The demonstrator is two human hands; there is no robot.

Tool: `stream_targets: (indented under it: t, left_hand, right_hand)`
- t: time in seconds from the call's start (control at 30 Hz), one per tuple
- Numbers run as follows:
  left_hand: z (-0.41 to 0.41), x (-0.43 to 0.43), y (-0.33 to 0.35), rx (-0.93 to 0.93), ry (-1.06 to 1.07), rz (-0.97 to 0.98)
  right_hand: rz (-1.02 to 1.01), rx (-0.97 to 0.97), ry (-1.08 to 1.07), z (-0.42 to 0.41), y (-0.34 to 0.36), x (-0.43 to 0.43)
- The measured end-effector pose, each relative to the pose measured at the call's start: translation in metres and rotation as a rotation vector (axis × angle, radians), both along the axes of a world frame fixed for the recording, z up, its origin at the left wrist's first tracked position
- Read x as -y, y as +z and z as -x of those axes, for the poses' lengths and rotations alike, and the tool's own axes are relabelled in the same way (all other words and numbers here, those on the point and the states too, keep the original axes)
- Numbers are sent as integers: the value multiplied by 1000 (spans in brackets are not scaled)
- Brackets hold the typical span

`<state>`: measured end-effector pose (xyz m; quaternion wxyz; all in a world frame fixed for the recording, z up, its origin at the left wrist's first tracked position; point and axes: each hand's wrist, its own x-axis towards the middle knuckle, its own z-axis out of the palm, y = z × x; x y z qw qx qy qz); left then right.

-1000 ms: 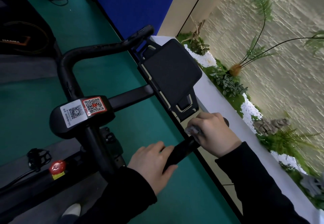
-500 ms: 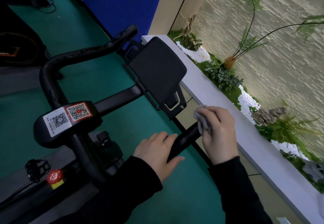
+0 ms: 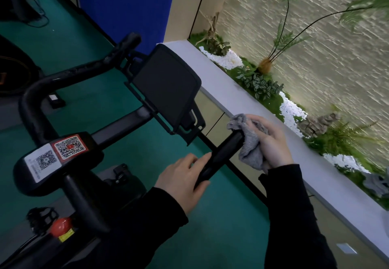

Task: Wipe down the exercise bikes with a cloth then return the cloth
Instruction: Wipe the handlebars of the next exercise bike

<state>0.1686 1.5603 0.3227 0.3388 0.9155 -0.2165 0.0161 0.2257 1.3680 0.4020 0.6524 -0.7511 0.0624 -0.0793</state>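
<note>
A grey cloth [image 3: 251, 144] sits just right of the frame's centre, bunched over the tip of the near arm of a black handlebar [image 3: 221, 155]. The right hand [image 3: 273, 142] holds it there with the fingers curled round the fabric, pressing it onto the bar's end. This probably lets the cloth rub all the way round the grip rather than along one side. A loose fold hangs below the palm.

Lower left along the same bar, the left hand [image 3: 181, 176] grips it, fingers folded over the top and thumb underneath, apparently to steady the bar against the rubbing. The hands are near each other but apart, with bare black bar showing between them. Both arms are in black sleeves.

The handlebar belongs to an exercise bike [image 3: 84, 195] that fills the left half of the frame. A dark, blank screen [image 3: 166, 85] is mounted above the centre, tilted toward the viewer. Two stickers [image 3: 55, 153] with square codes lie on the central block at the left, and a red knob [image 3: 61, 225] sits at the lower left. The floor [image 3: 221, 226] beneath is green.

A pale ledge [image 3: 231, 91] runs diagonally down the right side, with plants [image 3: 261, 85] and white pebbles behind it against a rough wall. The wiping looks only partly done. Where the cloth is meant to go back is not visible.
</note>
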Motion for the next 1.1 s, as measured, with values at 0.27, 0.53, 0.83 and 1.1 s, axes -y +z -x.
stream_targets:
  t: [0.27,0.53,0.83,1.1]
  left_hand:
    - [1,0,-1,21,-1,-10]
    - [1,0,-2,27,-6,-8]
    - [1,0,-4,16,-3,-10]
    - [2,1,-2,37,6,-17]
  right_hand:
    - [-133,195,-172,37,-43,-14]
    - [34,238,-154,29,-49,-14]
    - [-605,-43,-17,24,-58,-2]
    - [-806,-32,84,36,-84,-16]
